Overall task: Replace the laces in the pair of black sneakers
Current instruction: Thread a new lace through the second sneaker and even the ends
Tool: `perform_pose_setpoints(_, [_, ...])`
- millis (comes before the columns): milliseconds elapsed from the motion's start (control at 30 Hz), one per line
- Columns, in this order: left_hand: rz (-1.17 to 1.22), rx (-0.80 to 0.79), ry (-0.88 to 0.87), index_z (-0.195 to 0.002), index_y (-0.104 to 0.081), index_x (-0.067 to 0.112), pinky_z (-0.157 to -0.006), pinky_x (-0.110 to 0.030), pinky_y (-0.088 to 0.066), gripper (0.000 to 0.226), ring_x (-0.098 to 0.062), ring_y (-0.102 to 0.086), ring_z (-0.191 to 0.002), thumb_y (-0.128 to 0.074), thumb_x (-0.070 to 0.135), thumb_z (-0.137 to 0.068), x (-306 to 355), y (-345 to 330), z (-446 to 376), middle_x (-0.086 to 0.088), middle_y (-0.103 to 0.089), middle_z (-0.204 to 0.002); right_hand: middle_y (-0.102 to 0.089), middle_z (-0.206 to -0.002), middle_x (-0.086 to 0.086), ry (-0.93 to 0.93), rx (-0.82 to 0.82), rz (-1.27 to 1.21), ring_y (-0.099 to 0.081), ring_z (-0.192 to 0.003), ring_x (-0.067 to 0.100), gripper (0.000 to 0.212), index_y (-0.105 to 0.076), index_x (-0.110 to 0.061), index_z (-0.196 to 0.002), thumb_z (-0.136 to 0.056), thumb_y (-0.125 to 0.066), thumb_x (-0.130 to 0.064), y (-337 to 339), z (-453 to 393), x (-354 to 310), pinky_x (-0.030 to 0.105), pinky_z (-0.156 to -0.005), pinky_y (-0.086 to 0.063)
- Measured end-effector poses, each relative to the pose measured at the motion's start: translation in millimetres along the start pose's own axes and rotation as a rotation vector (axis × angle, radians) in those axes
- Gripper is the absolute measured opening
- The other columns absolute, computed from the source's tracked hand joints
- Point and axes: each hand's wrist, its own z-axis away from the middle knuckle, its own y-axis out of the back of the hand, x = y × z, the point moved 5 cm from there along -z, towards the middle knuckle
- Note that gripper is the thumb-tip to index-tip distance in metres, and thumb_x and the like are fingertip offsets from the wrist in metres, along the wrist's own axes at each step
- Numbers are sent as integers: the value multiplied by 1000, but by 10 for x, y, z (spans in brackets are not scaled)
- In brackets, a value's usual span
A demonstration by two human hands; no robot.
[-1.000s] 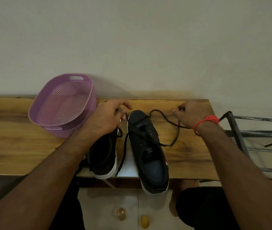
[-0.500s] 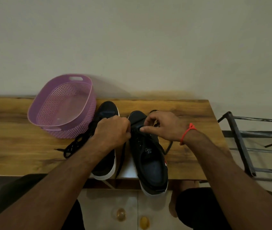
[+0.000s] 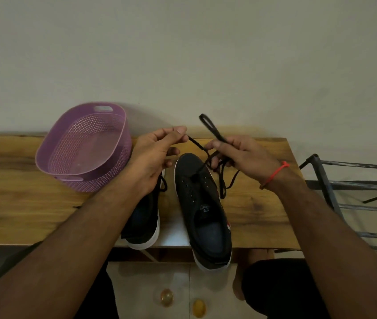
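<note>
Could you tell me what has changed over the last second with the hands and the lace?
Both hands rose from the toe of the right sneaker. The left hand now pinches one end of the black lace; the right hand grips the other part, a loop standing above it. The left sneaker, purple basket and table stayed put.

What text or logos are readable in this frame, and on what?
"S": large letter on the tongue label of the right sneaker, read upside down from this view.
Smaller print above that "S" on the same label: too blurred to read.
Purple basket, left sneaker, table: no text visible.
</note>
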Motion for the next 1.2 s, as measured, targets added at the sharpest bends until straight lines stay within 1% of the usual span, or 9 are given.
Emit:
perform_pose_setpoints(167, [-291,48,-150,-122,-69,20,-53,-19,-44,23,-6,-64,-71,-56,17,-103,39,51,-26,9,-77,-102,-67,-73,-2,-11,340,2,-64,-75,17,24,-71,-18,-107,-104,-49,-27,295,-59,106,31,-71,-49])
perform_pose_setpoints(333, [-661,58,-360,-117,-65,21,-57,-9,-49,19,1,-66,-61,-65,18,-98,81,5,4,9,-76,-81,-65,-114,8,-119,316,780,-57,-104,27,30,-68,-17,-123,-103,-45,-18,337,-128,309,35,-89,-43])
perform_pose_setpoints(400, [-758,54,-384,-100,-70,24,-69,-15,-57,6,4,-68,-68,-70,23,-94,46,-15,-8,12,-74,-76,-66,-112,8,-129,310,667,-61,-94,21,34,-66,-17,-124,-102,-42,-10,292,-113,330,24,-72,-45])
perform_pose_setpoints(500, [-846,49,-390,-86,-67,33,-75,-18,-57,8,6,-67,-76,-74,31,-90,-2,-64,-5,15,-72,-76,-60,-82,1,-83,326,493,-53,-65,14,30,-65,-14,-115,-102,-39,-9,252,-105,247,16,-48,-36])
perform_pose_setpoints(633, [-820,14,-373,-92,-73,30,-84,-25,-58,5,0,-66,-87,-75,27,-89,-70,-159,8,14,-71,-87,-57,-85,3,-35,105,231,-54,-73,19,24,-60,-29,-118,-100,-48,-17,-7,-74,161,34,-67,-50])
perform_pose_setpoints(767, [-732,-16,-343,-97,-77,26,-86,-24,-57,9,-1,-68,-88,-76,23,-89,-87,-221,30,13,-74,-89,-67,-107,-1,36,-90,323,-62,-96,11,30,-63,-21,-126,-99,-58,-32,-270,-83,131,27,-83,-52])
perform_pose_setpoints(900, [-751,9,-310,-111,-71,25,-90,-27,-57,20,-1,-66,-94,-73,26,-92,-121,-238,45,12,-71,-103,-64,-84,-2,-21,77,401,-57,-78,10,21,-69,-16,-95,-100,-57,-32,-208,-130,209,25,-66,-44])
perform_pose_setpoints(1033, [-967,-65,-132,-152,-37,19,-109,-40,-46,74,-19,-49,-134,-72,42,-90,-412,-265,41,-2,-47,-150,-69,-87,-1,-117,202,341,-60,-83,11,24,-71,-14,-96,-101,-55,-32,-31,-133,287,19,-62,-40])
perform_pose_setpoints(1200, [-1057,-126,35,-157,-22,18,-106,-40,-49,84,-26,-53,-129,-71,38,-92,-681,-268,30,-7,-52,-144,-75,-86,0,-116,221,211,-64,-85,5,13,-70,-21,-104,-99,-60,-26,84,-101,270,26,-74,-45])
